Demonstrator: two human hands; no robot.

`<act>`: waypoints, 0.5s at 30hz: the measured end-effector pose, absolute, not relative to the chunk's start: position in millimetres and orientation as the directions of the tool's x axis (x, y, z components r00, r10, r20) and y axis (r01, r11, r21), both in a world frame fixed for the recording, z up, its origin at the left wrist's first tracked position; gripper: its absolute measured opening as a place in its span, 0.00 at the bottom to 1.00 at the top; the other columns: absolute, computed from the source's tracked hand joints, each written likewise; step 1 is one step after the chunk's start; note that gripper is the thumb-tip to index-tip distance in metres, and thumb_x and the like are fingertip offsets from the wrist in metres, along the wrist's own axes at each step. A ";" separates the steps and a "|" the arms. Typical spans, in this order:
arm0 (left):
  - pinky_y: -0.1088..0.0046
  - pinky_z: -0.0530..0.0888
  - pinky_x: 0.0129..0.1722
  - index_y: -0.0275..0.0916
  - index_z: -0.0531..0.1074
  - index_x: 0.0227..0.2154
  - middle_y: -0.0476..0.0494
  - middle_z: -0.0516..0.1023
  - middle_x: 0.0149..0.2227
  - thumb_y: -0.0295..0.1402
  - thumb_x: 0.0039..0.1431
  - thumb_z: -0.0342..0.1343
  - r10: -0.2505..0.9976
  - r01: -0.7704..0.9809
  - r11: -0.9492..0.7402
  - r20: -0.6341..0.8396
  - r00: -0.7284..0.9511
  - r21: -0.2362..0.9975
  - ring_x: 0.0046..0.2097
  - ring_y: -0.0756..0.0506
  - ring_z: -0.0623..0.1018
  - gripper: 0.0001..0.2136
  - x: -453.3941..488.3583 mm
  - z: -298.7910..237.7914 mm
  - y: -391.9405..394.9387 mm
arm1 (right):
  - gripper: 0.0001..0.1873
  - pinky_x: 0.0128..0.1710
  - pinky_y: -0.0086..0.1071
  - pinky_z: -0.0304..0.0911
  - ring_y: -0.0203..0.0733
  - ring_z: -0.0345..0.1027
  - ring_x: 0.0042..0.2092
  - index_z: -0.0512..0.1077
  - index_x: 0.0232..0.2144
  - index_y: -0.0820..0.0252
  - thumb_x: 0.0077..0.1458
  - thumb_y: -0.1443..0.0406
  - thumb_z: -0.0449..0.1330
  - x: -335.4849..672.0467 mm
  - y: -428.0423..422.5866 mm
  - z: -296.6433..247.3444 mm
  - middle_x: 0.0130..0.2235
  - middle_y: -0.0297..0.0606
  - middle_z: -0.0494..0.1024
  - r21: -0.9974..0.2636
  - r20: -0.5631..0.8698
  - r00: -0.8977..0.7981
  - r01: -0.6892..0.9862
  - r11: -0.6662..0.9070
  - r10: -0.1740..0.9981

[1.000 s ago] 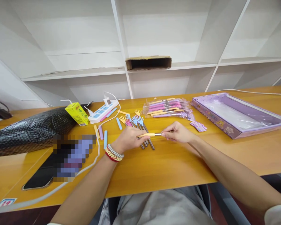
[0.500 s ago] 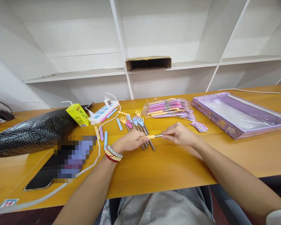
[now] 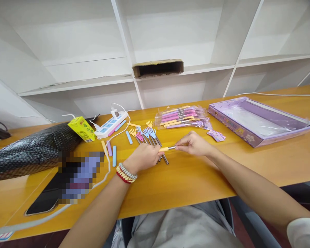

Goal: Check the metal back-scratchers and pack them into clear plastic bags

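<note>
Between my hands lies a back scratcher (image 3: 164,149), showing a yellow sleeve and a short metal rod. My left hand (image 3: 146,156) is closed round the yellow end and hides whatever lies to its left. With thumb and fingers, my right hand (image 3: 192,144) pinches the metal end. Just beyond my left hand is a heap of back scratchers (image 3: 152,133) with blue, pink and yellow claw heads and bare metal rods. Loose sleeves lie left of them, among them a blue sleeve (image 3: 114,156), a purple sleeve (image 3: 109,148) and a yellow sleeve (image 3: 104,147).
Bagged back scratchers (image 3: 183,118) lie at the back, near small purple cards (image 3: 216,135). A purple tray box (image 3: 239,130) stands right. Leftward are a power strip (image 3: 111,125) with a trailing white cable, a yellow drink carton (image 3: 82,129), a black wrapped bundle (image 3: 38,146) and a phone (image 3: 43,194).
The camera view has shifted slightly. Both hands still hold the same back scratcher; my left hand has turned a little, its back now more upward.
</note>
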State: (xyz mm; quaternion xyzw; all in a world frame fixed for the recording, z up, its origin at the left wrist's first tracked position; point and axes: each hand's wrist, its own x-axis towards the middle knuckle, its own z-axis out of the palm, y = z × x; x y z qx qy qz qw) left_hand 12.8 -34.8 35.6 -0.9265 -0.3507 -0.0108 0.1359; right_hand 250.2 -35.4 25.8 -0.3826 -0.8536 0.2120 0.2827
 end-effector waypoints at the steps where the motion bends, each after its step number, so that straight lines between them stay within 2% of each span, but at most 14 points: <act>1: 0.71 0.66 0.26 0.34 0.67 0.32 0.40 0.73 0.24 0.37 0.62 0.39 0.642 0.652 -0.722 0.126 0.756 -0.232 0.26 0.45 0.74 0.15 14.3 33.8 -34.5 | 0.14 0.25 0.27 0.54 0.31 0.59 0.22 0.77 0.30 0.62 0.51 0.59 0.57 249.3 -35.0 24.7 0.24 0.37 0.76 -0.591 0.326 -0.526 0.536 0.603 0.786; 4: 0.71 0.67 0.29 0.35 0.66 0.33 0.40 0.74 0.28 0.34 0.62 0.40 0.626 0.645 -0.743 0.157 0.764 -0.180 0.31 0.45 0.75 0.11 20.5 28.3 -34.9 | 0.13 0.28 0.27 0.58 0.33 0.64 0.25 0.76 0.32 0.63 0.48 0.59 0.59 244.9 -34.4 21.3 0.26 0.38 0.77 -0.667 0.327 -0.451 0.512 0.541 0.830; 8: 0.71 0.67 0.30 0.36 0.66 0.37 0.42 0.73 0.32 0.34 0.63 0.39 0.624 0.652 -0.743 0.199 0.756 -0.151 0.33 0.45 0.74 0.12 29.3 24.3 -37.6 | 0.12 0.22 0.26 0.57 0.30 0.61 0.19 0.70 0.35 0.63 0.49 0.62 0.57 238.9 -36.1 20.1 0.22 0.32 0.73 -0.830 0.184 -0.447 0.407 0.383 0.875; 11: 0.71 0.65 0.28 0.39 0.66 0.41 0.44 0.73 0.33 0.34 0.63 0.38 0.617 0.653 -0.742 0.225 0.754 -0.155 0.33 0.46 0.74 0.13 30.4 25.2 -36.5 | 0.11 0.20 0.25 0.57 0.29 0.62 0.19 0.66 0.36 0.62 0.47 0.65 0.57 239.5 -37.2 23.0 0.26 0.33 0.74 -0.928 0.095 -0.477 0.276 0.252 0.874; 15: 0.71 0.65 0.30 0.40 0.66 0.41 0.45 0.73 0.33 0.34 0.63 0.38 0.647 0.694 -0.711 0.281 0.709 -0.117 0.35 0.46 0.74 0.12 22.4 28.5 -30.5 | 0.16 0.18 0.24 0.57 0.34 0.68 0.24 0.63 0.39 0.61 0.46 0.64 0.59 247.2 -33.8 27.2 0.34 0.39 0.75 -0.991 0.096 -0.538 0.032 0.134 0.837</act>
